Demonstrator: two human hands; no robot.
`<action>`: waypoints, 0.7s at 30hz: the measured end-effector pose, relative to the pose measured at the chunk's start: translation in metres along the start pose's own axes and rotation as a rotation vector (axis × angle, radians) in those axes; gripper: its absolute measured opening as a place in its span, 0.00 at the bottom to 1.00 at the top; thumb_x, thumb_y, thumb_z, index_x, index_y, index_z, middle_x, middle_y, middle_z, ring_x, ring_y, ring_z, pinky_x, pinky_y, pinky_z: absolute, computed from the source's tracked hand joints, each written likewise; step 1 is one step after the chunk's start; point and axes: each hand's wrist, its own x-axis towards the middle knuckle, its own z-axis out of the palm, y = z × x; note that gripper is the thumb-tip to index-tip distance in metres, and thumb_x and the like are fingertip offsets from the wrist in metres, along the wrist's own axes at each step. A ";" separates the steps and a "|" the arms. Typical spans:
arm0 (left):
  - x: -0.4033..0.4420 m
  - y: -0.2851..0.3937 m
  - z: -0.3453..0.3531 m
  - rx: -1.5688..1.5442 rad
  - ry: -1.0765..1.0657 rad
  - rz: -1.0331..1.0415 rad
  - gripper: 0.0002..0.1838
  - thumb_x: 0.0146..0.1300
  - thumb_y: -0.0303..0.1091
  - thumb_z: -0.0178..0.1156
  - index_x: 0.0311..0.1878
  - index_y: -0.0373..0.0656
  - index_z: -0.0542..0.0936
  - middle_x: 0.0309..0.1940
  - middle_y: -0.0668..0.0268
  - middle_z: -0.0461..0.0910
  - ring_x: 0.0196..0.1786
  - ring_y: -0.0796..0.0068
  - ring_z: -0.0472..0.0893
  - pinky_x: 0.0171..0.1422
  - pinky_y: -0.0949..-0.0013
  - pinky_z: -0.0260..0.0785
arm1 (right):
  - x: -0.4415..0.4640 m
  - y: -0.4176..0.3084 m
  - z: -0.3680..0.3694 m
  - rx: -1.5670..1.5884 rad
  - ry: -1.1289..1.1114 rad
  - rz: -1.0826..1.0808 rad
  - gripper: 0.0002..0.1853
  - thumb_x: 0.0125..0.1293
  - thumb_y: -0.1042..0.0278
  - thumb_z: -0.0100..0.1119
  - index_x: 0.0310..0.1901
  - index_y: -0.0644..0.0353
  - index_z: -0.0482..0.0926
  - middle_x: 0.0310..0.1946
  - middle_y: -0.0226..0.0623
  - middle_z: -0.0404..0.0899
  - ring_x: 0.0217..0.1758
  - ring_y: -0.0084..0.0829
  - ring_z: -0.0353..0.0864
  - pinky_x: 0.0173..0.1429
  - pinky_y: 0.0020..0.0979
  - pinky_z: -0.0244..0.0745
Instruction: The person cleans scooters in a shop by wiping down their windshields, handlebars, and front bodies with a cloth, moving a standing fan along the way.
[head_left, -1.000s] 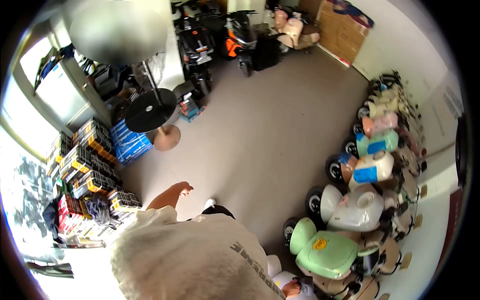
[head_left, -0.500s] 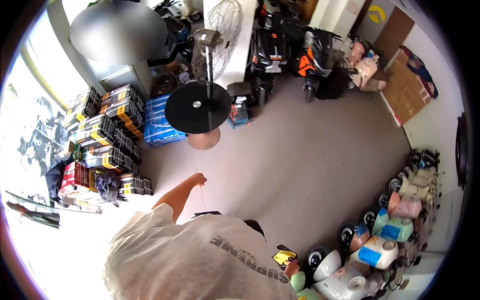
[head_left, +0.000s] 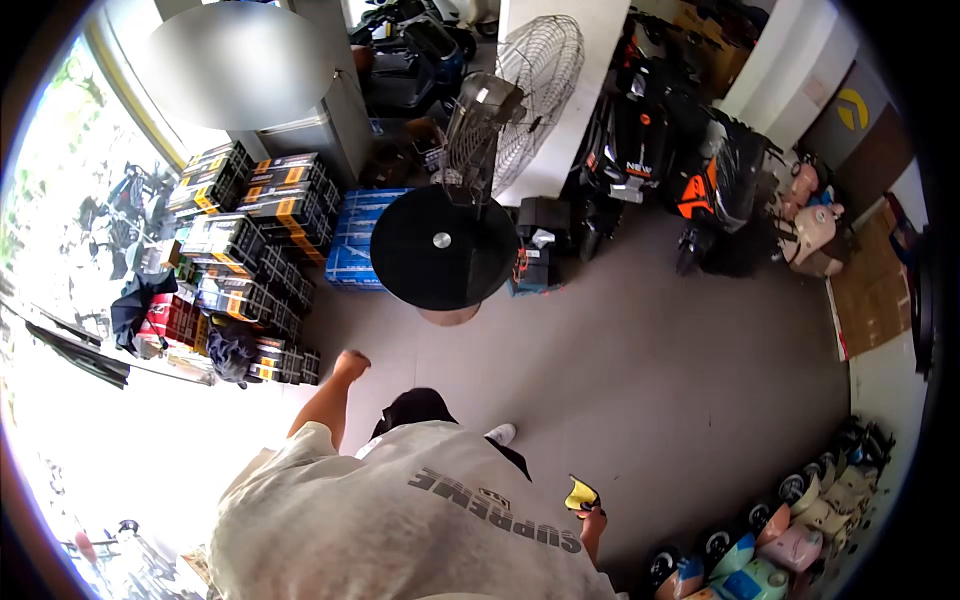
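My left hand (head_left: 352,364) is held out in front over the floor, its fingers curled in, and nothing shows in them. It is nearest to the stacked boxes and the round black table, apart from both. Low at my right side, my right hand (head_left: 594,521) is closed around a yellow-and-black object (head_left: 581,495). The object's yellow part is curved and sticks out above the fingers; its exact kind is too small to tell.
A round black table (head_left: 420,275) with a large fan (head_left: 540,95) behind it stands ahead. Boxes (head_left: 285,195) are stacked on the left, beside a blue box (head_left: 355,235). Scooters (head_left: 630,160) are parked at the back right, and small pastel ride-on vehicles (head_left: 795,545) line the right wall.
I have moved forward, so the black table and fan look nearer, and the pastel vehicles have slid down and back. A white shoe has come into sight. The yellow-and-black object stays in my right hand.
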 end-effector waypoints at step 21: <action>0.406 0.198 -0.142 -0.108 -0.268 0.428 0.09 0.59 0.33 0.57 0.33 0.39 0.84 0.25 0.62 0.83 0.27 0.70 0.82 0.33 0.66 0.75 | -0.177 -0.230 0.211 0.226 0.348 0.478 0.32 0.67 0.42 0.47 0.31 0.66 0.91 0.32 0.39 0.90 0.43 0.35 0.85 0.56 0.35 0.78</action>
